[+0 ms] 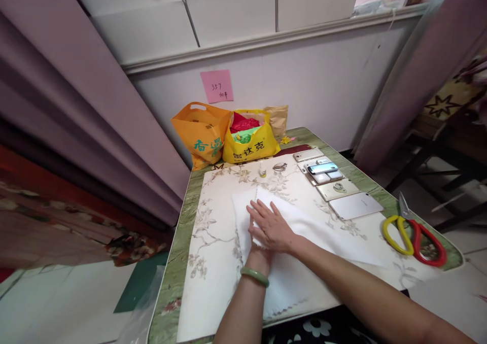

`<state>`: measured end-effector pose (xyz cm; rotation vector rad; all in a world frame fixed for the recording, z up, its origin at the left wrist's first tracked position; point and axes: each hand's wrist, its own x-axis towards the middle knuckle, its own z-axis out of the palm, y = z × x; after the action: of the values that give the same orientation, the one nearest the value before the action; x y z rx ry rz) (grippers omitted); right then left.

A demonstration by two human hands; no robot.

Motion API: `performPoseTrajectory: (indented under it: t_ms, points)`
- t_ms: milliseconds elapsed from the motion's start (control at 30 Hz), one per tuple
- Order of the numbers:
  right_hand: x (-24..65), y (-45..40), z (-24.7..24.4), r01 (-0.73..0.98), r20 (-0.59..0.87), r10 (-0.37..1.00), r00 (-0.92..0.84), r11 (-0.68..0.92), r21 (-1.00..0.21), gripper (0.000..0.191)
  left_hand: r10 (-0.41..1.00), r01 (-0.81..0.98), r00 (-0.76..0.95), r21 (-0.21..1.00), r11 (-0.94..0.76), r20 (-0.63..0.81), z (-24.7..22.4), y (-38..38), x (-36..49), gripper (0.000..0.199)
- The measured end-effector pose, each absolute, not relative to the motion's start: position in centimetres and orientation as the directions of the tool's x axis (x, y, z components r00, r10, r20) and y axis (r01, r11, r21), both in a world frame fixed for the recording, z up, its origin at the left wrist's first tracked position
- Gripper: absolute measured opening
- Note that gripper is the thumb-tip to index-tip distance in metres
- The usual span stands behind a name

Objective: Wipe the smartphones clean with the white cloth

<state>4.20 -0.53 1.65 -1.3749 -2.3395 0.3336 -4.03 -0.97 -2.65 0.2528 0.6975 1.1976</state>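
White cloth (315, 228), spread over the floral sheet (216, 270) on the desk (170, 283). Right hand (272, 228): grip flat, fingers extended, resting across cloth and left hand (260, 254). Left hand: partly covered, its grip cannot be told; green bangle (254, 276) at wrist. Scissors (405, 215): near the desk's right edge.

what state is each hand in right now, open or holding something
Left hand: mostly hidden under the right, cannot tell.
Right hand: open, palm down over the white cloth.
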Motion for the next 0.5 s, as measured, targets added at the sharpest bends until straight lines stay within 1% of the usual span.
performPoseTrajectory:
  t_ms: [33, 167, 233, 300, 400, 500]
  points:
    - [4.0, 0.1, 1.7, 0.800, 0.197, 0.900, -0.390, 0.437, -0.411, 0.059, 0.916, -0.786, 0.220, 0.495, 0.371, -0.336, -1.9, -0.4, -3.6, 0.047]
    - [4.3, 3.2, 2.1, 0.858, 0.127, 0.957, -0.261, 0.290, -0.423, 0.059, 0.851, -0.764, 0.424, 0.382, 0.520, -0.311, 0.2, 0.8, -2.8, 0.055]
    - [4.9, 4.3, 2.0, 0.878, 0.118, 0.975, -0.191, 0.223, -0.424, 0.060, 0.839, -0.760, 0.454, 0.360, 0.540, -0.301, 0.4, 0.7, -2.7, 0.058]
    - [5.5, 4.6, 1.7, 0.894, 0.142, 0.982, -0.128, 0.176, -0.412, 0.060, 0.839, -0.763, 0.460, 0.353, 0.541, -0.290, 0.5, 0.5, -2.8, 0.059]
    - [6.3, 3.2, 1.1, 0.908, 0.220, 0.968, -0.124, 0.200, -0.368, 0.058, 0.842, -0.769, 0.451, 0.349, 0.535, -0.295, 0.5, 0.2, -2.8, 0.058]
    - [6.5, 0.4, 0.8, 0.888, 0.246, 0.943, -0.226, 0.303, -0.345, 0.056, 0.838, -0.765, 0.446, 0.351, 0.540, -0.316, 0.2, 0.0, -3.0, 0.057]
